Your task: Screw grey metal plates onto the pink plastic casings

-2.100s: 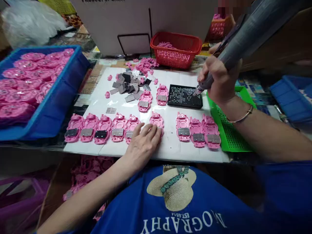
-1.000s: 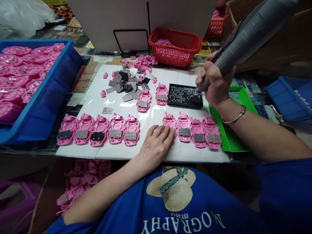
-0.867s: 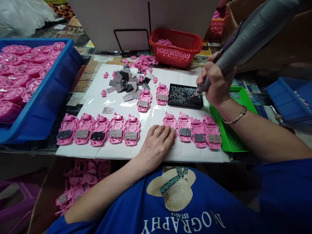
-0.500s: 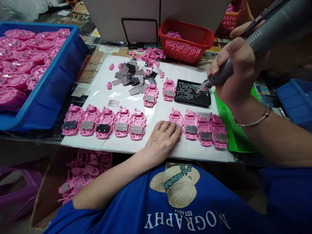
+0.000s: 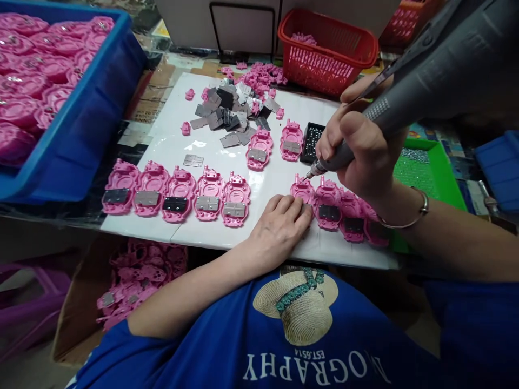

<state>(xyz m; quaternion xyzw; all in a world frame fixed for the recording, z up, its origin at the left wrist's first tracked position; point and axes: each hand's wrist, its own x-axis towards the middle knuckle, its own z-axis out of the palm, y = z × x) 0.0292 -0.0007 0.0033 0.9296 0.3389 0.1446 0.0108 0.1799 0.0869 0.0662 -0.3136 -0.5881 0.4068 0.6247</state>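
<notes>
My right hand (image 5: pixel 360 143) is wrapped round a grey power screwdriver (image 5: pixel 430 75), tilted so its tip is at the top of a pink casing (image 5: pixel 302 189). My left hand (image 5: pixel 281 224) presses on the lower part of that same casing, fingers together and covering it. Several pink casings with metal plates (image 5: pixel 329 202) lie in a row to the right, partly under my right forearm. To the left is another row of casings (image 5: pixel 208 194) with plates. A black tray of screws (image 5: pixel 312 141) sits partly hidden behind my right hand.
Loose metal plates (image 5: pixel 227 111) and small pink parts (image 5: pixel 263 75) are piled at the back. A red basket (image 5: pixel 326 48), a green tray (image 5: pixel 444 167) and a large blue crate (image 5: pixel 117 81) surround the white board (image 5: pixel 178 113).
My right hand has brought the screwdriver from the black screw tray down and left to the casing under my left hand. The view has shifted slightly.
</notes>
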